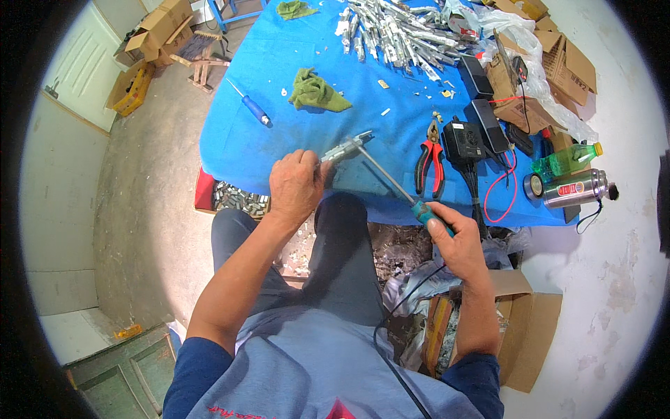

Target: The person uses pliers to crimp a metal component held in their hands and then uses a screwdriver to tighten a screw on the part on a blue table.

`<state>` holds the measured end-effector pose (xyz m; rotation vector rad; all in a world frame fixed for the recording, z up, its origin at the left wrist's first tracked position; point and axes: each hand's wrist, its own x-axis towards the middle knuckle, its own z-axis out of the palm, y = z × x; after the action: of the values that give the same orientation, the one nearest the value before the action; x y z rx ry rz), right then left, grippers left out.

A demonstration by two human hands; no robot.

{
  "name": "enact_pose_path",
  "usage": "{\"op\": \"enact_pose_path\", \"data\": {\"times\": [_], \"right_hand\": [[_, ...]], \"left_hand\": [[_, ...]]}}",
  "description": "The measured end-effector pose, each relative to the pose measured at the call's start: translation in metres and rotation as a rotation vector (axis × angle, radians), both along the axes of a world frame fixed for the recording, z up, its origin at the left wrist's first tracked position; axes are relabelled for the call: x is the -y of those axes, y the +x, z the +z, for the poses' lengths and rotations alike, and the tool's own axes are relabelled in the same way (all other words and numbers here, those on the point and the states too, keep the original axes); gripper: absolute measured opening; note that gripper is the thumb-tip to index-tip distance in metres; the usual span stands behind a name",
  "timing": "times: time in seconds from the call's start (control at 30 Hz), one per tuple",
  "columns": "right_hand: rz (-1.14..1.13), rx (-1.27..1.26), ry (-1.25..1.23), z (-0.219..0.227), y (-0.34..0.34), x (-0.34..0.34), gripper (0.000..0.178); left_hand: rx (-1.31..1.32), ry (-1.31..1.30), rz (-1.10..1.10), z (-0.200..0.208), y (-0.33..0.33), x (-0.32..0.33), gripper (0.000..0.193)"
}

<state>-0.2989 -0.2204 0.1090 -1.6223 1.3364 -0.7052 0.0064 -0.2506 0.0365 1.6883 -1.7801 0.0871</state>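
Observation:
My left hand (296, 183) is closed round one end of a narrow silvery metal strip (347, 146) at the table's near edge. In my right hand (453, 237) is a screwdriver (391, 180) with a teal handle and a long shaft. Its tip meets the strip near the far end, though the exact contact is too small to make out. Red-and-black pliers (429, 159) lie to the right of the strip. A blue-handled screwdriver (250, 103) rests to the left, near a crumpled green cloth (315, 91).
A heap of similar metal strips (401, 31) covers the far side of the blue-covered table (237, 150). Black power boxes (463, 142) with cables, a green bottle (567, 160) and a steel flask (576, 188) stand at right. Below are a box of small metal parts (239, 199) and an open carton (534, 328).

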Motion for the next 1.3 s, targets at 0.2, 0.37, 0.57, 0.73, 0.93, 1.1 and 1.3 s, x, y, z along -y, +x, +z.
{"op": "enact_pose_path", "data": {"times": [0.2, 0.37, 0.57, 0.73, 0.93, 1.1, 1.3], "right_hand": [[0.053, -0.183, -0.211, 0.006, 0.004, -0.012, 0.035], [0.056, -0.118, -0.180, 0.002, 0.012, -0.017, 0.033], [0.043, -0.115, -0.246, 0.003, 0.015, -0.021, 0.032], [0.036, -0.072, -0.209, 0.004, 0.017, -0.022, 0.031], [0.032, -0.069, -0.173, 0.002, 0.021, -0.017, 0.031], [0.042, -0.098, -0.144, 0.014, 0.022, -0.016, 0.031], [0.133, -0.258, -0.259, 0.033, 0.028, -0.008, 0.030]], "left_hand": [[0.023, -0.009, 0.014, 0.000, -0.002, -0.002, 0.022], [0.026, 0.001, 0.015, -0.002, -0.001, -0.002, 0.022], [0.036, -0.010, 0.018, -0.002, -0.002, -0.003, 0.021], [0.033, -0.005, 0.016, -0.004, -0.002, -0.003, 0.021], [0.023, -0.003, 0.011, -0.003, -0.001, -0.003, 0.022], [0.013, -0.015, 0.000, -0.002, -0.001, -0.003, 0.022], [0.013, 0.017, 0.008, -0.002, 0.000, -0.003, 0.022]]}}
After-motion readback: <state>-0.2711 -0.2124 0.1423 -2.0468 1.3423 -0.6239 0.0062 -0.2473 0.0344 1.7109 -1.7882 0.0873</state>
